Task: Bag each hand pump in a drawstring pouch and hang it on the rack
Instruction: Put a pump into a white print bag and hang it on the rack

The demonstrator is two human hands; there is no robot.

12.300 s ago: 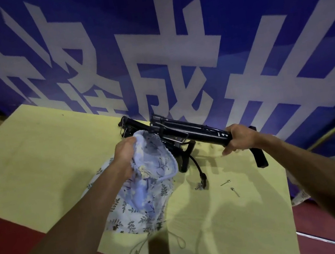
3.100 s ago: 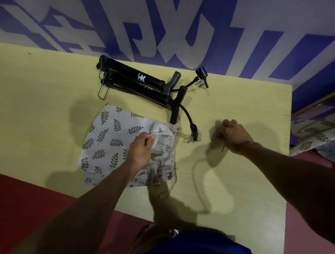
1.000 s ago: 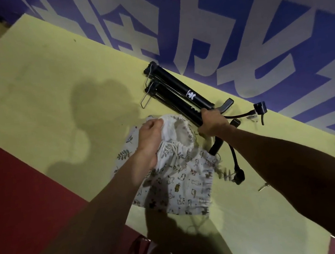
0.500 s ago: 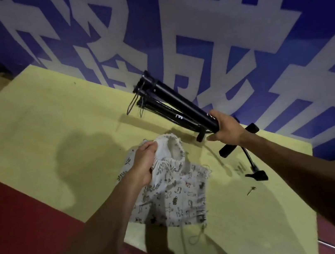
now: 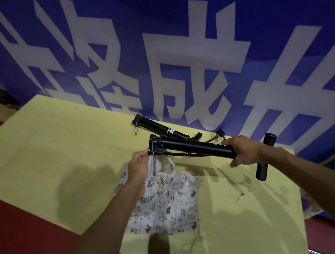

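Blue banner wall [image 5: 166, 7], yellow table [image 5: 47, 155], red floor [image 5: 14, 226], dim light

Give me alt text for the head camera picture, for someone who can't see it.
A right hand holds a black hand pump with its foot end at the mouth of a patterned drawstring pouch, held open by the left hand. Another pump lies on the yellow table.

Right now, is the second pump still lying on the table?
Yes. The second pump lies on the table by the banner, while the right hand holds the other pump.

Pump [image 5: 196, 149] matt black; pouch [image 5: 169, 204] printed cloth.
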